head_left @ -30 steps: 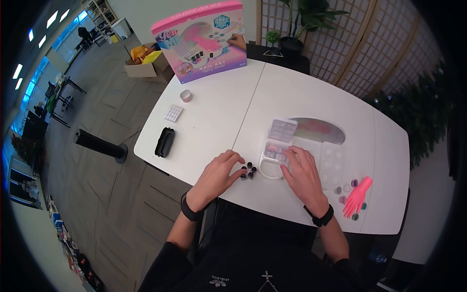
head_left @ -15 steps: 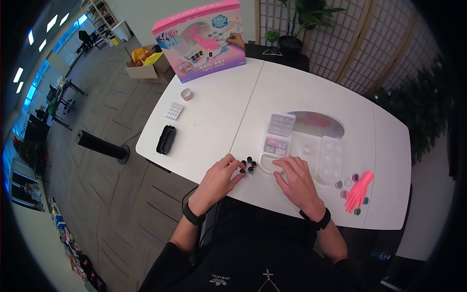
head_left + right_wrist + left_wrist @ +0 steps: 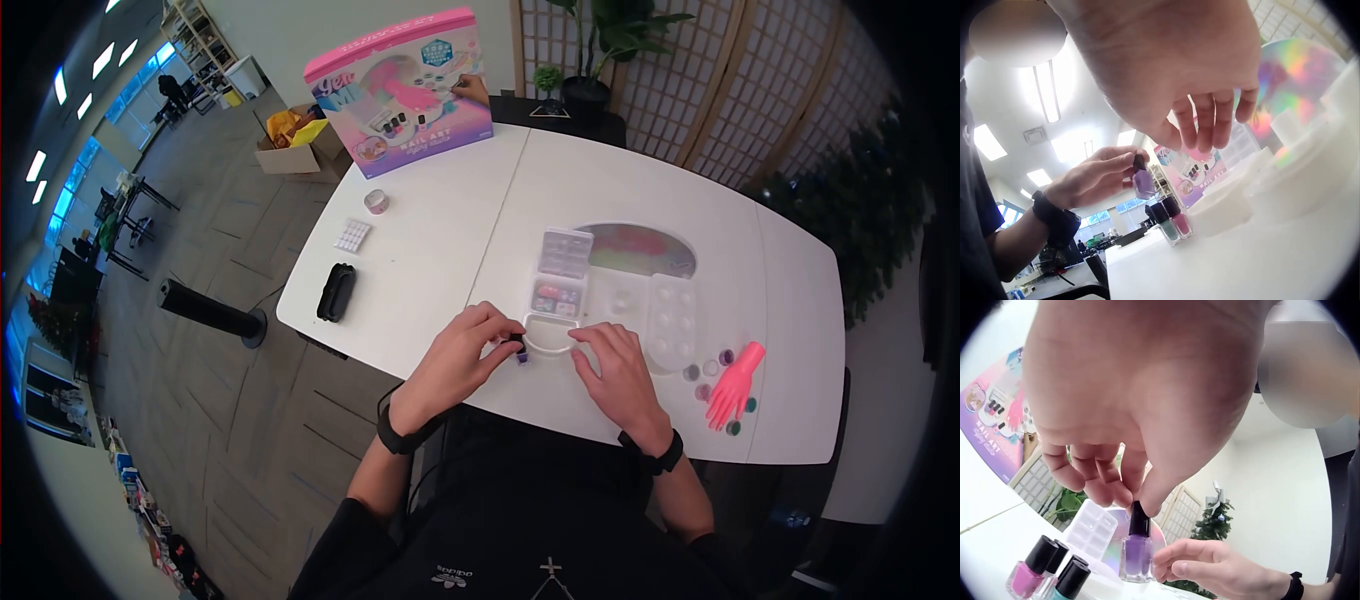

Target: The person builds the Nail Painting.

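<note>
My left hand pinches a purple nail polish bottle by its black cap, lifted above the other bottles. Below it in the left wrist view stand a pink nail polish bottle and a teal one, both capped in black. In the head view, the fingertips of my right hand hover at the right side of the rounded white tray section, fingers loosely bent and holding nothing. Just behind that section lies an open lidded case with small pink and pale pieces inside.
A mirror-like half-round panel rises behind the white moulded tray. To the right lie a pink model hand and several small pots. On the left sit a black case, a white pad, a round tub and a printed box.
My left hand has picked the purple bottle out of the cluster and moved slightly right. My right hand has drawn back from the lidded case toward me.
</note>
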Tool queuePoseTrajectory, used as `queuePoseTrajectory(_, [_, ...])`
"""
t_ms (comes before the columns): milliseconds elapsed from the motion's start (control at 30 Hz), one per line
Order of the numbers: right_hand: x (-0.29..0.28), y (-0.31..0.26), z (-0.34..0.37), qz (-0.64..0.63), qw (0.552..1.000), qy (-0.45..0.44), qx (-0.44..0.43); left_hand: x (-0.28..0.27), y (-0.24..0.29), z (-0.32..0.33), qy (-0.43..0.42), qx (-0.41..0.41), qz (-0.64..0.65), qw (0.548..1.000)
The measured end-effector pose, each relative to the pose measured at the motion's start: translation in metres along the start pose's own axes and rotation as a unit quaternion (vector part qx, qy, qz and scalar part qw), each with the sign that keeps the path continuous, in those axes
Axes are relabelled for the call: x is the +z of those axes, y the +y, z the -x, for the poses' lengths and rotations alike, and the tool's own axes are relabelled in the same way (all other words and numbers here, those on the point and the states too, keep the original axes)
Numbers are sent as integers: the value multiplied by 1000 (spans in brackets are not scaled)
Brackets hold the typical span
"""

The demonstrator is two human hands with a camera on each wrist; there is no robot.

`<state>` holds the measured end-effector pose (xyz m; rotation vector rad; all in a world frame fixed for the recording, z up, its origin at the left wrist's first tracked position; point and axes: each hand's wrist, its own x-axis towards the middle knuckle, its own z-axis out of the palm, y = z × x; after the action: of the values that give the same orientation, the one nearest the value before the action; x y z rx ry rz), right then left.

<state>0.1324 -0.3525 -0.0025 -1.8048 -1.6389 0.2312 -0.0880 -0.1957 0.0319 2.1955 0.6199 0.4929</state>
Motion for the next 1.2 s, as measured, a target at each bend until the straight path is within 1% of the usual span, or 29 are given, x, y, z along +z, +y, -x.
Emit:
queuePoseTrajectory(33, [-1,0,0,-3,1000,3,5,5,0,-6,3,20,-10,1000])
queuePoseTrajectory(133, [-4,2,4,-8,1000,0,23,18,1,-21,8,75,-117,990])
queuePoseTrajectory(200, [-5,5,5,-8,999,0,31,29,-3,-26,12,88,-143,986])
queuePoseTrajectory(433, [-7,11,11,-6,999,-3,35,44,-24,-32,19,105,-213,971])
queuePoseTrajectory(600, [-9,14,16,0,999,-1,34,44,-24,-34,26,108,-216,970])
queuePoseTrajectory(733, [-5,12,18,-2,1000,-1,27,41,-15,-31,53,95,-194,975])
queuePoseTrajectory(833, [-4,8,18,-6,999,-4,32,23,-4,-22,54,34,-157,986])
queuePoseTrajectory(967, [0,2,20,-8,999,-23,46,11,-24,-3,50,19,-160,986])
queuePoseTrajectory(1033, [5,0,18,-27,999,-24,39,9,-29,3,37,15,-161,986])
queuePoseTrajectory(1133, [13,-8,12,-58,997,-25,42,11,-31,6,27,-6,-124,992])
queuePoseTrajectory(1200, [20,-16,3,-66,997,-33,35,11,-34,6,37,2,-130,991])
